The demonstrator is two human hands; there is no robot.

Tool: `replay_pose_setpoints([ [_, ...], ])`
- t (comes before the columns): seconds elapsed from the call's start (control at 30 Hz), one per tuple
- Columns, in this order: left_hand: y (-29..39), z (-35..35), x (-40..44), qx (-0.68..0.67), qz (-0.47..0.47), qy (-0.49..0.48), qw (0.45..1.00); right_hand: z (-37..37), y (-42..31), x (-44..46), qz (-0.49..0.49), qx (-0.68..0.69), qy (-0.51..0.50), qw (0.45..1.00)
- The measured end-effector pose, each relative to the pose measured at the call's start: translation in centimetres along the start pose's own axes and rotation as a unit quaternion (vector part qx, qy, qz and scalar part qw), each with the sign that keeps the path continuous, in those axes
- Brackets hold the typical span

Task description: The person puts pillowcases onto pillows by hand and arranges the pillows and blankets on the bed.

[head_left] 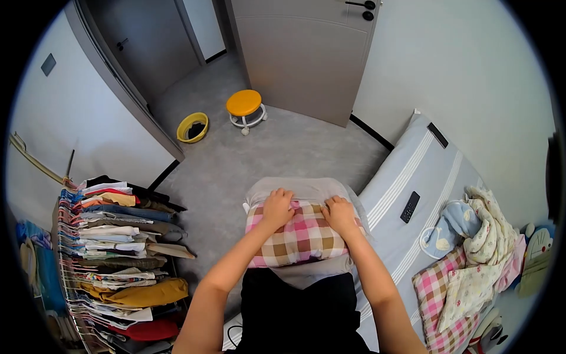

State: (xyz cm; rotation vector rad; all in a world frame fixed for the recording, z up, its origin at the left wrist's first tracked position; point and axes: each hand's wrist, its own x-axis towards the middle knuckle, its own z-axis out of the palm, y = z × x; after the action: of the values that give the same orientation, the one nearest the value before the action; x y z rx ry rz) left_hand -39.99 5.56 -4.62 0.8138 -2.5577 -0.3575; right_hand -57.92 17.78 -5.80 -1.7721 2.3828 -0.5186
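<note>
Head view: one plump cushion (306, 236), checked pink, brown and white, amid grey cloth (295, 185), before the body (299, 312). At its far edge, left hand (278, 209) and right hand (341, 215), fingers (285, 196) bent, pinching unclear. Around: one bed (382, 192), one stool (244, 102), one basin (183, 126).

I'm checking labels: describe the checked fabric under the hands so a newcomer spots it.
Left of the striped bed is a grey cloth. The pink-and-brown checked fabric shows in its midst, left hand and right hand at the far edge. Unlike the checked cloth on the bed, it lies under the hands.
</note>
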Motion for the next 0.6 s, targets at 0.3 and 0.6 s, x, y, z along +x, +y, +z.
replay_pose_setpoints([
  [0.3,0.6,2.2,2.3,-0.059,-0.088,-0.021,0.994,-2.6,-2.5,-2.1,-0.057,-0.01,0.172,0.983],
  [0.6,5.5,-2.5,-1.1,-0.1,0.087,0.091,0.987,-4.3,-0.8,-1.0,-0.094,0.115,0.28,0.948],
])
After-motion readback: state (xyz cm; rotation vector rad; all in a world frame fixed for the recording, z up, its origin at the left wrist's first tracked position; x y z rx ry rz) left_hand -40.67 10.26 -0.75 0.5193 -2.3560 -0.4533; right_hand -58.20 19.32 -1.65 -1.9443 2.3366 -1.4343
